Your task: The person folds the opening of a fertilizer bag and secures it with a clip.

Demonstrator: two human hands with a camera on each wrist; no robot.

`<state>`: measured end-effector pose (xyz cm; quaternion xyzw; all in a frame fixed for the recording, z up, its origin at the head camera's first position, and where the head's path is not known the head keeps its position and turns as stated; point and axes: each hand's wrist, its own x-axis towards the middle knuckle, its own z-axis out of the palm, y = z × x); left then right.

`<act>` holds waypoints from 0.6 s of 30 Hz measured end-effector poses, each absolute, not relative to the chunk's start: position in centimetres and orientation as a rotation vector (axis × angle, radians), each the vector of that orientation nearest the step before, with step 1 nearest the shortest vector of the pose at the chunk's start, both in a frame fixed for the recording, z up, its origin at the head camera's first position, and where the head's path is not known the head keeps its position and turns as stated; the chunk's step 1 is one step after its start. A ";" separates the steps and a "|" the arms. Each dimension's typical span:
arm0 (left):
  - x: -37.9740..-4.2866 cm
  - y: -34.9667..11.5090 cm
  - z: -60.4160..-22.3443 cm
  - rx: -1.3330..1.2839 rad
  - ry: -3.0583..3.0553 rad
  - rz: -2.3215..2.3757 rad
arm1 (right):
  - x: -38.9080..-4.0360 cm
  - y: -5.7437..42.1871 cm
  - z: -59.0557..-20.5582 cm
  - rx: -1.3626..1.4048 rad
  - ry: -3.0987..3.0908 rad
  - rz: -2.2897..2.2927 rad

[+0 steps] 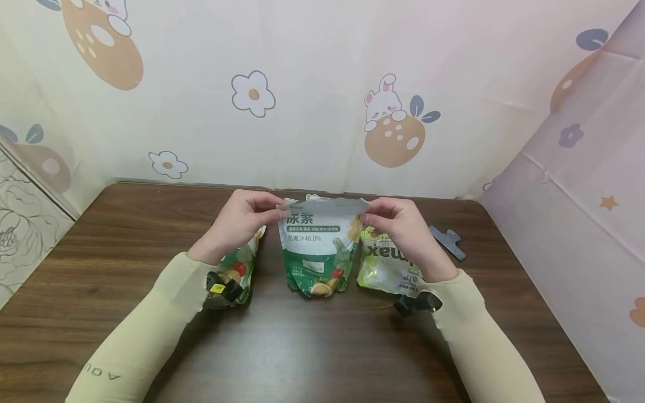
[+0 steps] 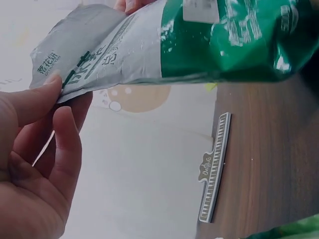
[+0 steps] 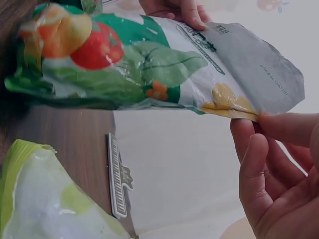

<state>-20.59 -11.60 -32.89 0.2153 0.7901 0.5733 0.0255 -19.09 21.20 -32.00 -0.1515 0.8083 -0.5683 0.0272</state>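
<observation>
A white and green fertilizer bag (image 1: 313, 246) with printed vegetables is held up in the middle by its grey top band. At its upper left edge, my left hand (image 1: 247, 221) pinches the band between thumb and fingers. The opposite upper corner is pinched by my right hand (image 1: 403, 229). In the left wrist view, the left thumb presses the bag's (image 2: 134, 47) edge, with the lower fingers curled beneath. The right wrist view shows the right hand (image 3: 284, 164) gripping the edge of the grey band (image 3: 261, 64). Whether the bag's bottom touches the table cannot be told.
Left of the held bag stands a similar green bag (image 1: 241, 268), partly behind the left wrist. A yellow-green and white bag (image 1: 385, 266) lies to the right. Beyond it is a blue-grey clip (image 1: 448, 242). Another toothed grey clip (image 2: 215, 169) lies near the table's back edge.
</observation>
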 end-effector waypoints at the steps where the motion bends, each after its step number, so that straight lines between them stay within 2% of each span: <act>1: -20.5 -11.6 -32.8 0.672 2.442 1.782 | -19.1 21.2 -32.0 -0.475 2.500 -1.758; 9: -20.5 -11.8 -32.8 0.740 2.394 1.829 | -19.0 21.4 -32.0 -0.576 2.484 -1.813; 18: -21.1 -12.5 -32.8 0.929 2.252 1.746 | -19.1 21.5 -32.1 -0.644 2.433 -1.774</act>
